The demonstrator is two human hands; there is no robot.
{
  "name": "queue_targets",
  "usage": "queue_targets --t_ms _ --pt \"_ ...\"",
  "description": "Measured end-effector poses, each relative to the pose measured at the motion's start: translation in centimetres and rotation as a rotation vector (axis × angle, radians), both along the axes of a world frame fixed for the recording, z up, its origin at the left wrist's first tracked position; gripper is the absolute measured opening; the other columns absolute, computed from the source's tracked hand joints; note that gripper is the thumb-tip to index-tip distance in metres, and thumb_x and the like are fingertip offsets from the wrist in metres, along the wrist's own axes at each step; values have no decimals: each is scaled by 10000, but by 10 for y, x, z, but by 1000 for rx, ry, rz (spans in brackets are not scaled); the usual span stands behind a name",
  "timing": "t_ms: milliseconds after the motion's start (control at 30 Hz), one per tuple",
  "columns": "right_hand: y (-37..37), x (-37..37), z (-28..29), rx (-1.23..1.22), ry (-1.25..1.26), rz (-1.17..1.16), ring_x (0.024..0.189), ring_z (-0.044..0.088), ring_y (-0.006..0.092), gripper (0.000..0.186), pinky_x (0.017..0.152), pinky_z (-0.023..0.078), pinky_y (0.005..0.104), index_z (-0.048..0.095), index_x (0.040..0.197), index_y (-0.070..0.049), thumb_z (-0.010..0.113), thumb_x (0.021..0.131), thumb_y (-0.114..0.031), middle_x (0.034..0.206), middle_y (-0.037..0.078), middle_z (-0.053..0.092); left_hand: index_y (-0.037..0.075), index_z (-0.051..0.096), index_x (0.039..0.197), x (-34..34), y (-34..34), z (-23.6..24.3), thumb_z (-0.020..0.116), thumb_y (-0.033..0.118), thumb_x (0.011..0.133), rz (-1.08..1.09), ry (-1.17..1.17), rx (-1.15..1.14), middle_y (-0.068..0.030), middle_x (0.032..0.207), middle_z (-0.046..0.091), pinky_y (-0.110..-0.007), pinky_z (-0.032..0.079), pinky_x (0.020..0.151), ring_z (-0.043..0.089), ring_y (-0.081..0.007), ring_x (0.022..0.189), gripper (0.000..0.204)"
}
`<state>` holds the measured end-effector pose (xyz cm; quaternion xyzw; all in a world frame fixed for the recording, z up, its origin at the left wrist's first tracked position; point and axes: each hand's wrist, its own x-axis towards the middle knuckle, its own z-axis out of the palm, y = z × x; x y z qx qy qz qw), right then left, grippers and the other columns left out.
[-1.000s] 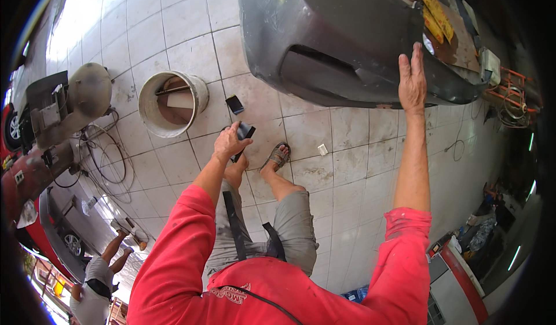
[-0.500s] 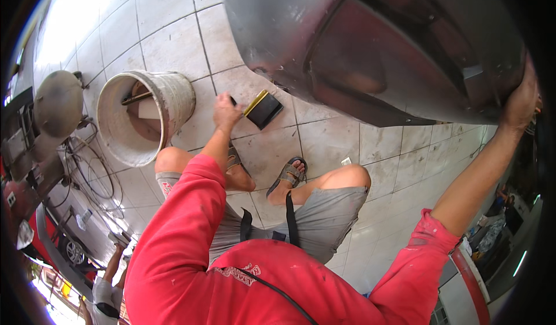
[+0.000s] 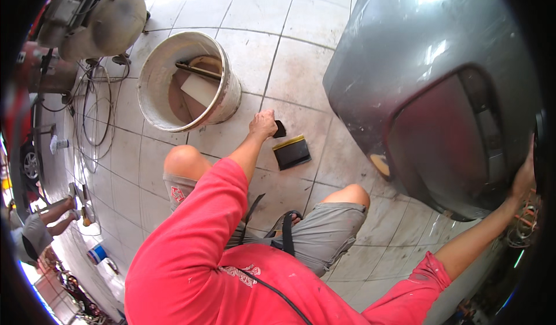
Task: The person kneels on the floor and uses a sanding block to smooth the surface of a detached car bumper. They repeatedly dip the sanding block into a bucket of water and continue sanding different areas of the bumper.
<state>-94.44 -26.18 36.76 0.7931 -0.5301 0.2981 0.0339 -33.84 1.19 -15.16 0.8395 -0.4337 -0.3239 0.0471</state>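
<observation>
Low over the tiles, my left hand (image 3: 263, 124) is closed, with a small black pad (image 3: 280, 129) sticking out past its fingers. Just beyond the pad, a flat black block with a yellow edge (image 3: 292, 153) lies on the floor. Out to the right, my right hand (image 3: 525, 177) grips the outer edge of a large dark grey car bumper (image 3: 370, 76), its fingers partly hidden in the shadow there. Reddish-black patches and a recessed opening mark the bumper's surface.
A whitish bucket (image 3: 231, 96) with murky brown liquid, a pale sheet and a stick stands left of my left hand. Cables (image 3: 95, 110) and a rounded tank (image 3: 119, 24) are at far left. Another person's legs (image 3: 55, 218) show at lower left.
The view has swung, so the bucket and block appear shifted rightward. The bumper appears further right and tilted differently. My left hand stays near the block with the black pad; my right stays at the bumper's edge.
</observation>
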Motion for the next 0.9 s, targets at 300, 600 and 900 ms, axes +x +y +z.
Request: queue_targets --t_ms 300,600,900 --pt "23 151 15 100 -111 -237 1589 365 303 843 1285 251 347 382 1626 52 480 1101 -600 1690 221 414 106 750 1159 102 -45 253 660 25 1029 460 445 -1122 -57 1002 743 -267 575 558 697 -118 737 178" --pt "27 180 11 54 -156 -269 1524 450 390 966 1249 310 399 422 1609 46 562 1016 -703 1622 270 489 18 699 878 244 30 243 688 48 899 233 236 -618 -70 731 664 -308 584 566 679 -170 632 38" --pt "40 185 14 -7 -119 -370 1478 502 405 900 1233 350 420 543 1539 29 589 1005 -694 1553 282 559 -13 741 1261 291 33 -37 755 58 866 -512 297 459 -186 1298 737 -515 659 826 732 -447 1081 401"
